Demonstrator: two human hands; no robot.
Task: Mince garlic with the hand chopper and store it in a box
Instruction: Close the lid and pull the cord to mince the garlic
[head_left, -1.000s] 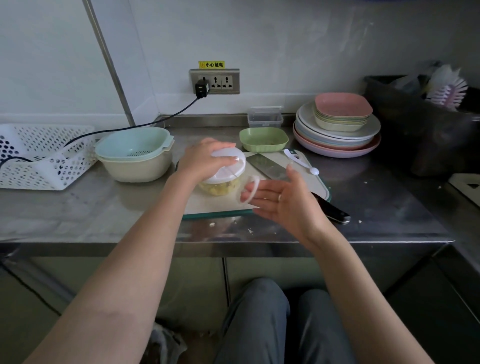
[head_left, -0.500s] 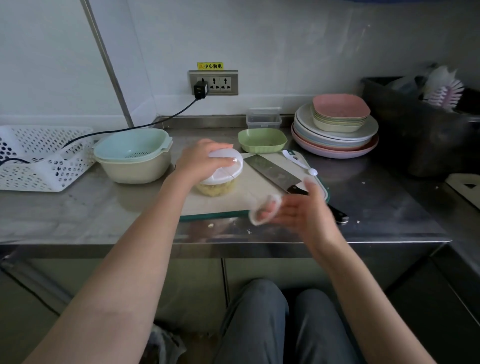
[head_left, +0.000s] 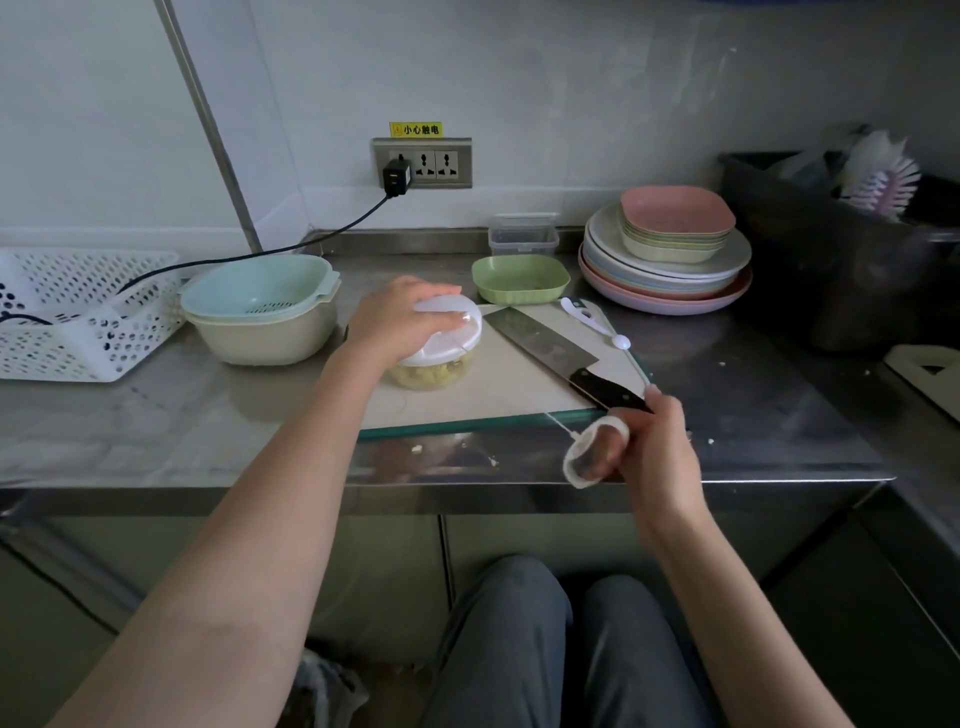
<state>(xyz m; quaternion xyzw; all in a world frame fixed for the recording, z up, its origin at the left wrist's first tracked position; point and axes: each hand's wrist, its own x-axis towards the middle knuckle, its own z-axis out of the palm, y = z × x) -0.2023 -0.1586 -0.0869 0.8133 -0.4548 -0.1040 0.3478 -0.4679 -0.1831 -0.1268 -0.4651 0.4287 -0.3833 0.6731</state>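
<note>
The hand chopper stands on the cutting board, a clear cup of chopped garlic under a white lid. My left hand grips the lid from above. My right hand has its fingers hooked through the white pull ring at the table's front edge. A thin cord runs from the ring back toward the chopper. A small clear storage box sits against the back wall.
A cleaver and a white spoon lie on the board's right half. A green dish, a stack of plates, a colander bowl, a white basket and a dark bin stand around.
My right hand has pulled the ring away from the chopper, toward me and to the right, drawing the cord out. My left hand has stayed on the lid.
</note>
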